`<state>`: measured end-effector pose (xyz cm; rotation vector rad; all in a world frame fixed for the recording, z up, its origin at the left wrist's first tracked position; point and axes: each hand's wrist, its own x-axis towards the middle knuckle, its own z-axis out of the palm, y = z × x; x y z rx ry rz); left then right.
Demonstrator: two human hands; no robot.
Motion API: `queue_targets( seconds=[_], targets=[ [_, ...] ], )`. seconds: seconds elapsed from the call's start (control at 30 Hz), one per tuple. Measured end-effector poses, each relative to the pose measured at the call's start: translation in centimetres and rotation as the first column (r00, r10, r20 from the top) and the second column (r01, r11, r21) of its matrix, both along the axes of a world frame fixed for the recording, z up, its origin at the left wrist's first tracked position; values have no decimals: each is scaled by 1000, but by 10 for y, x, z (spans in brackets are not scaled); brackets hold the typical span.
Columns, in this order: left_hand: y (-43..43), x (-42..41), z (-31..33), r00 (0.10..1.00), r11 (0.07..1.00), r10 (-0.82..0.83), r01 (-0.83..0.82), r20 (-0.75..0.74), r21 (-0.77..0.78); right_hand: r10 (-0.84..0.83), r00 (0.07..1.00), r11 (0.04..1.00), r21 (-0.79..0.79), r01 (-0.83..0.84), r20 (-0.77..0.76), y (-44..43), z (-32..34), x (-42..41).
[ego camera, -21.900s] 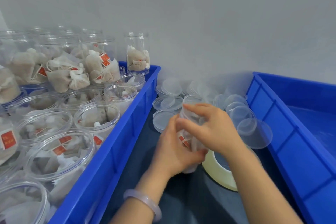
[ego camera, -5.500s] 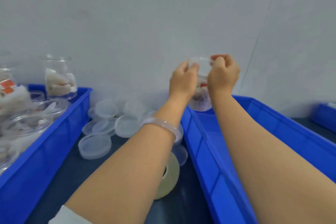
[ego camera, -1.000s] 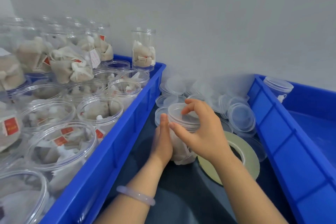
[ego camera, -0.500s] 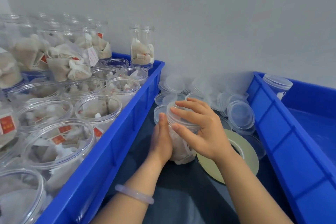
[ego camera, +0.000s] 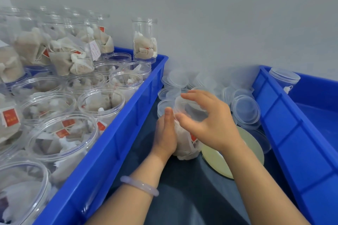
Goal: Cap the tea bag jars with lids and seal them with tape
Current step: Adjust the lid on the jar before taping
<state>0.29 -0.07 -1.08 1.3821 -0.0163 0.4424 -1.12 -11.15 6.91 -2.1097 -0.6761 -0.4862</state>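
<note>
While the left hand (ego camera: 165,133) holds the jar (ego camera: 182,142), its lid (ego camera: 188,106) looks blurred.

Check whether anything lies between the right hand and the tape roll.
Nothing visible does. The right hand grips the lid on the jar; the tape roll lies flat on the tabletop just right of the jar, under that wrist. Loose lids crowd only its far edge.
</note>
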Motion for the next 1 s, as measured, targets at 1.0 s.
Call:
queue_targets(
  seconds=[1.0],
  targets=[
    [-4, -5, 3, 990, 992, 128, -127, -52, 6, -40, 999, 973, -227, 38, -3, 3, 3, -4]
  ],
)
